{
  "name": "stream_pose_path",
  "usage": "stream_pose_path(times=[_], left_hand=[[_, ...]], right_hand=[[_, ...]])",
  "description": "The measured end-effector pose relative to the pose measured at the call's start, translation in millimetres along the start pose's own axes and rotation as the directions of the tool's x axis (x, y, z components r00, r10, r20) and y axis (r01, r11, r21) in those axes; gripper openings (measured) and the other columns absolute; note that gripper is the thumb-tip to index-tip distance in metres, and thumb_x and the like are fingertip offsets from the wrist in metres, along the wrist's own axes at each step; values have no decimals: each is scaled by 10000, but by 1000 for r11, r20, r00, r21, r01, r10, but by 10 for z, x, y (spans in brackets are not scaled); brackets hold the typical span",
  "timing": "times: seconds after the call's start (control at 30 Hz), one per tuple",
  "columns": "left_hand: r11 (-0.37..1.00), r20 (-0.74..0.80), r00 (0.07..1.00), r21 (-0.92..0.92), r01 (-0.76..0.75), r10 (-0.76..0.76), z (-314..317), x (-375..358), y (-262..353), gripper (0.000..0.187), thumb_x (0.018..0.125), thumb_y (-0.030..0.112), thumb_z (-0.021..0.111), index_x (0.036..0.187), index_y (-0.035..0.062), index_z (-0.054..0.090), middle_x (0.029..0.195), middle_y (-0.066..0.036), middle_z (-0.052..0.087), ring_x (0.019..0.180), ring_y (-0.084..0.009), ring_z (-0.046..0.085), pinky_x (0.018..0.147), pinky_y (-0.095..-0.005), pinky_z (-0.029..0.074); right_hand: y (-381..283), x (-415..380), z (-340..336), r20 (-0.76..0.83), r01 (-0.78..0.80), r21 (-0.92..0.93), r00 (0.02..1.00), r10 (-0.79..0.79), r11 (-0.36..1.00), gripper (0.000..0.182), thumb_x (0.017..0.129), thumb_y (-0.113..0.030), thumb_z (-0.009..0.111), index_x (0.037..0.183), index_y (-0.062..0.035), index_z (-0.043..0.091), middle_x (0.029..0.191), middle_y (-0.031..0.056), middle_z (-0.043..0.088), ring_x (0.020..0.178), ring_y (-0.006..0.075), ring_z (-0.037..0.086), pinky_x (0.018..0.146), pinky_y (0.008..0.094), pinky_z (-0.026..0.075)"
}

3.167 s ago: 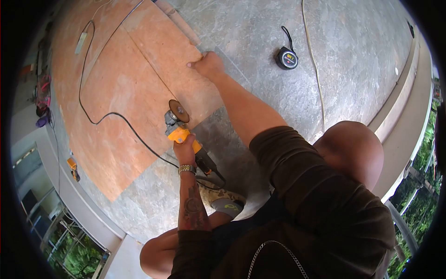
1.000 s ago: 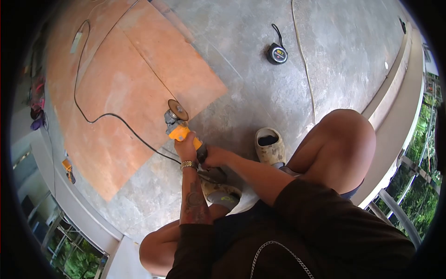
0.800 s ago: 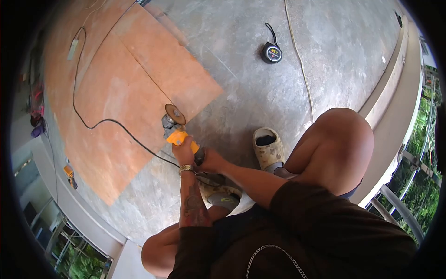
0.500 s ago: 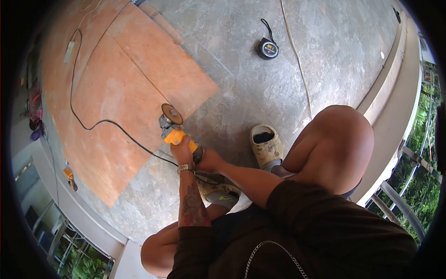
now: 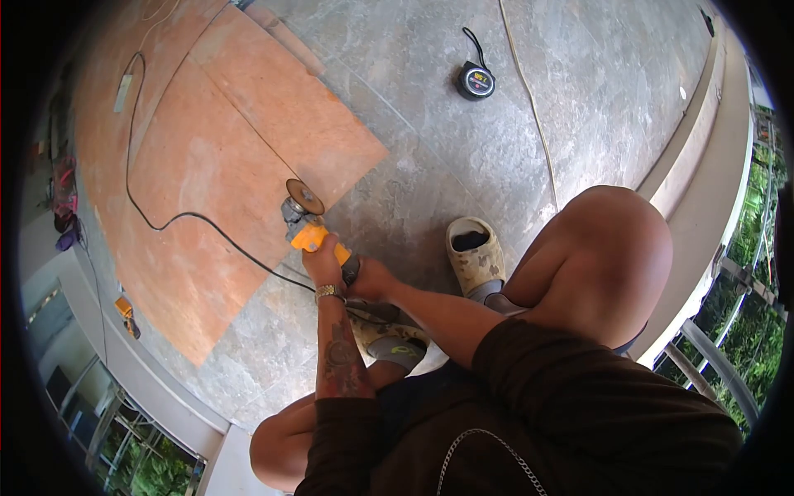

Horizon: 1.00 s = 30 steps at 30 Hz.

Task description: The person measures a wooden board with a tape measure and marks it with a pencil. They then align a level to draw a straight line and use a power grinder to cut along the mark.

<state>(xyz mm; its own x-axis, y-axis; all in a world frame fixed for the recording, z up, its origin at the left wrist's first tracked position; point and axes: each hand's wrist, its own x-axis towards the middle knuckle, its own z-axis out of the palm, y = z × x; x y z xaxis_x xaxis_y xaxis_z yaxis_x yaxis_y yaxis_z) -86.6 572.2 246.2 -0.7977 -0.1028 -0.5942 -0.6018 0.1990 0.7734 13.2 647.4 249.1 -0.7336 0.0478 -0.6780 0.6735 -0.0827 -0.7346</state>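
A yellow and grey angle grinder (image 5: 309, 236) with a brown disc (image 5: 303, 197) is in both my hands. My left hand (image 5: 322, 263), with a metal-banded watch at the wrist, is closed around the yellow front part of its body. My right hand (image 5: 372, 279) wraps the dark rear end. The disc stands tilted over the orange-brown plywood sheet (image 5: 223, 157), near its lower right edge. A thin dark line (image 5: 248, 121) runs across the sheet and meets the disc in this view. From the tool a black power cord (image 5: 240, 246) curves back over the wood.
A black tape measure (image 5: 476, 81) lies on the grey tiled floor (image 5: 413, 182), beside a pale cable (image 5: 533, 107). My feet are in camouflage clogs (image 5: 476, 261) close to the tool. A yellow tool (image 5: 126, 314) lies at the left, and a raised ledge (image 5: 691, 190) runs along the right.
The grinder and both hands have shifted very slightly up and left, with the disc a little further along the line. The grip is unchanged.
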Motion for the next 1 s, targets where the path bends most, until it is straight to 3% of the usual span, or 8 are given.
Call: stream_pose_path(times=[0.67,0.73,0.87,0.93,1.0], left_hand=[[999,-10,1000,31,-25,26,-35,5,-105,331,799,46,728,1083,-26,575,919,-88,649,739,-215,669,592,-353,582],[990,-31,992,77,-117,120,-38,28,-138,232,815,82,714,1005,2,608,796,-71,641,606,-210,652,548,-350,571],[997,-17,997,35,-74,74,-17,-29,-59,236,816,80,713,1012,3,606,799,-70,642,613,-209,654,550,-350,572],[993,3,996,84,-87,88,-65,19,-97,331,775,71,743,1056,-32,599,918,-85,669,754,-201,672,663,-337,546],[993,1,996,75,-90,90,-66,14,-108,335,774,73,742,1057,-32,598,919,-86,671,744,-203,673,661,-337,548]], right_hand=[[121,-14,47,-9,69,59,998,-69,996,604,592,-390,881,1032,-23,690,976,205,726,930,372,704,829,404,539],[129,-15,63,1,65,80,998,-65,995,604,589,-390,882,1029,-23,690,975,206,726,929,370,704,825,403,539],[151,21,72,-8,74,72,997,-74,995,630,584,-391,884,1048,-18,678,975,202,727,929,360,706,819,401,538],[134,13,73,0,70,81,998,-71,994,646,582,-392,885,1062,-17,671,978,201,727,930,357,707,820,400,538],[77,-36,39,20,46,90,999,-48,995,644,619,-358,884,1116,-23,648,1022,194,722,974,341,702,864,397,526]])
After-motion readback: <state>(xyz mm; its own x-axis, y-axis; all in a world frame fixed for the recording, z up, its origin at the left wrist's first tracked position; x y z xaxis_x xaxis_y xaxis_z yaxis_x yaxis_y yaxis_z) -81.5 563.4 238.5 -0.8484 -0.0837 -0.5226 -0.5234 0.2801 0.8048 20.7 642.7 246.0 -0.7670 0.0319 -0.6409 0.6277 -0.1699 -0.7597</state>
